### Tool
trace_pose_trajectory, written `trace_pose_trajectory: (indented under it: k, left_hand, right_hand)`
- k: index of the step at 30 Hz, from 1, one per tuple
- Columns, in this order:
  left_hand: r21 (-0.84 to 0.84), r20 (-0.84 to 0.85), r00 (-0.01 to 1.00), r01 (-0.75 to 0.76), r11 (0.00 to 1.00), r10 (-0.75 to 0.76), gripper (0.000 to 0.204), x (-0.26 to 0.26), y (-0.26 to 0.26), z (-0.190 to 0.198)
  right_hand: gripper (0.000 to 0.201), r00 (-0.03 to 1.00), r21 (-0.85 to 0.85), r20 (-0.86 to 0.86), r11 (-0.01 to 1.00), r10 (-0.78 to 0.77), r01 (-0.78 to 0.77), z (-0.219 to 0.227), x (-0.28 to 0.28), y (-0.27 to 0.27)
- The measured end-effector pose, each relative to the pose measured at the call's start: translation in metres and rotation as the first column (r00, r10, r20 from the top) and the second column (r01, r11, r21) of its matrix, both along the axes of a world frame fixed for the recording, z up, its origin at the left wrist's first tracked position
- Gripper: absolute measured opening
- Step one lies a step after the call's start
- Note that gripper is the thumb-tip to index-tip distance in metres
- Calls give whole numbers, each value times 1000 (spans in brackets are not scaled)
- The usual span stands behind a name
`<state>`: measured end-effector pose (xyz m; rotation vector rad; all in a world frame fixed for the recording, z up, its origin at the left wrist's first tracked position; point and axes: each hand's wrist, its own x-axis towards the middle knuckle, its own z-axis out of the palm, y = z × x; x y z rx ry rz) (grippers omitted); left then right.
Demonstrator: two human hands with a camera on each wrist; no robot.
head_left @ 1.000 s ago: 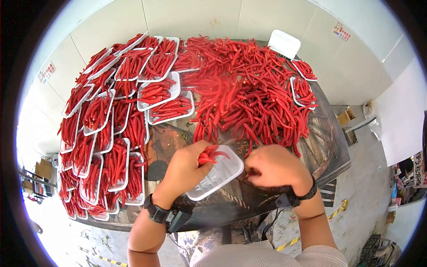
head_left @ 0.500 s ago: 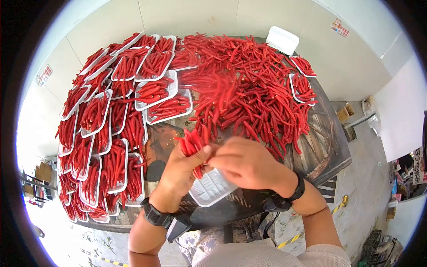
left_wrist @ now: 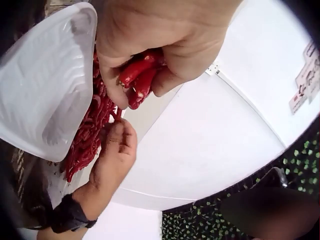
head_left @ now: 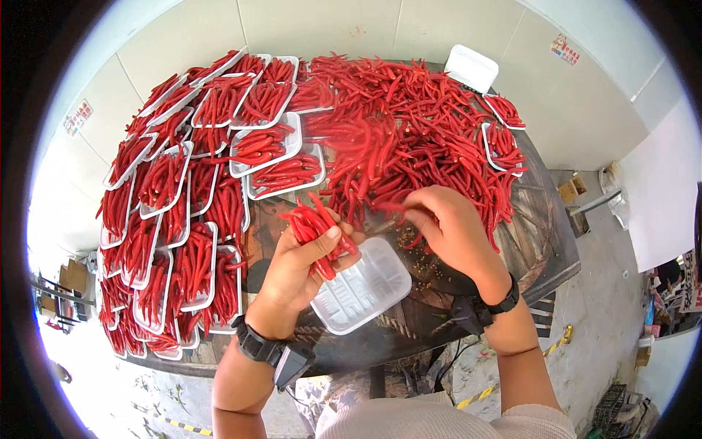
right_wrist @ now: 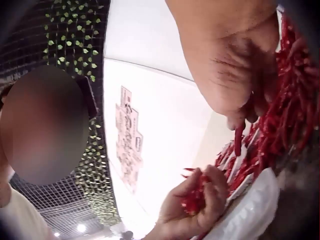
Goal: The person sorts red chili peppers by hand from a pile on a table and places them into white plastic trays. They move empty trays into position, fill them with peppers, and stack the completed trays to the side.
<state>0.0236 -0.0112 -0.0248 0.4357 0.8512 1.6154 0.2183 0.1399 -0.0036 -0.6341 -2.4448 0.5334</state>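
Observation:
In the head view my left hand [head_left: 281, 274] grips a bunch of red chili peppers [head_left: 313, 228], their ends sticking out past the thumb. Just right of and below that bunch lies a bare white foam tray [head_left: 365, 293] near the table's front edge. My right hand [head_left: 457, 230] is at the near side of the big chili heap [head_left: 439, 146]. A single chili pepper [right_wrist: 239, 140] shows pinched at its fingertips in the right wrist view. The left wrist view shows stem ends of the held chilies [left_wrist: 142, 80] between thumb and fingers.
Many chili-filled trays [head_left: 164, 179] overlap in stacks across the table's left side. Two filled trays [head_left: 501, 150] stand at the right edge of the heap, with white trays [head_left: 472, 68] behind them. A wall [head_left: 322, 29] runs along the back.
My right hand came from beside the tray to the left hand, then moved back right to the heap's edge. The bunch in my left hand has turned upward and shows more chilies.

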Motion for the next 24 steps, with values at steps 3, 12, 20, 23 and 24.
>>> trace_pose_trajectory:
  k: [3,12,20,23,24]
  left_hand:
    - [-33,-214,976,33,999,-39,22,-3,1,-9]
    - [-7,-427,854,326,946,-297,27,5,-3,3]
    - [-104,-179,956,217,971,-233,27,2,-3,5]
    - [-120,-58,981,175,977,-183,23,-2,-3,0]
    - [-121,22,988,158,980,-156,21,-3,-2,-1]
  right_hand:
    - [16,945,-186,-167,932,282,-311,5,-3,-9]
    - [20,862,-483,-456,753,219,-447,-8,-12,-35]
    - [16,972,118,-220,991,83,-58,-20,-19,20]
    - [17,996,268,-70,963,49,-29,-35,-16,34]
    - [19,1000,295,13,955,-18,13,-31,-18,31]
